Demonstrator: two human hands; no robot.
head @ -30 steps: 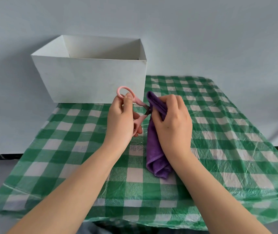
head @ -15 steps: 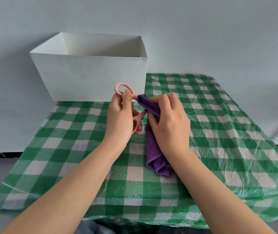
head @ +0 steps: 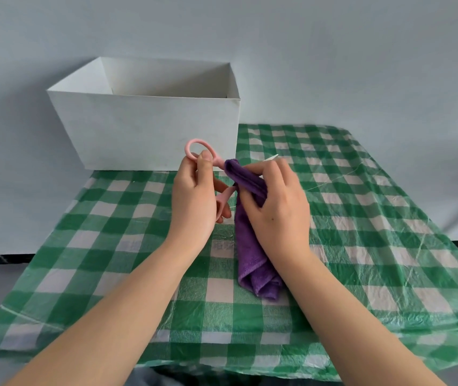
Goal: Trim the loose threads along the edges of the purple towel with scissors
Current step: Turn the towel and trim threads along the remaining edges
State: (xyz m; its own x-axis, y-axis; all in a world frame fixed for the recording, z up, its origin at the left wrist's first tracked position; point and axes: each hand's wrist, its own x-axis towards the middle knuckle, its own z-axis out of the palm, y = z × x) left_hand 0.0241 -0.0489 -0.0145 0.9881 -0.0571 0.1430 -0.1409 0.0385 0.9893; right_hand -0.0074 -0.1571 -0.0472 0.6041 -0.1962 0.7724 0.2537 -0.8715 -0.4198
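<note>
Left hand [head: 193, 201] grips scissors [head: 208, 160]; right hand [head: 278, 213] grips towel [head: 250, 246].

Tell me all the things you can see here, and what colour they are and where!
towel: one, purple, bunched up, top held up, bottom end down on the tablecloth
scissors: one pair, pink handles, at the towel's top edge, blade tip poking out beyond the right fingers
box: one, white, open top, back left of the table
tablecloth: one, green and white checks, covering the table
wall: pale grey-blue, behind everything
left hand: one, holds the scissors
right hand: one, grips the towel
</note>
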